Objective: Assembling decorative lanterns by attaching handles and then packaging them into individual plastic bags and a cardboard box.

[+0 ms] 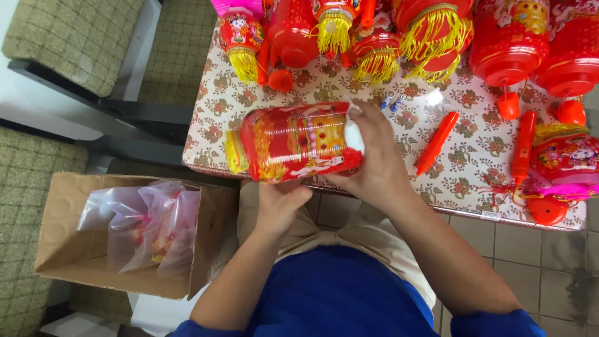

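I hold a red lantern wrapped in clear plastic (293, 142) sideways over the near edge of a table with a floral cloth (468, 156). My left hand (279, 203) grips it from below. My right hand (374, 153) clasps its right end. Yellow tassels show at the lantern's left end.
Several red lanterns with yellow fringes (430, 37) crowd the far side of the table. Red stick handles (437, 142) and two small batteries (393, 100) lie on the cloth. An open cardboard box (68, 249) with plastic-bagged lanterns (153, 228) stands at my left. Cushioned chairs (68, 37) stand further left.
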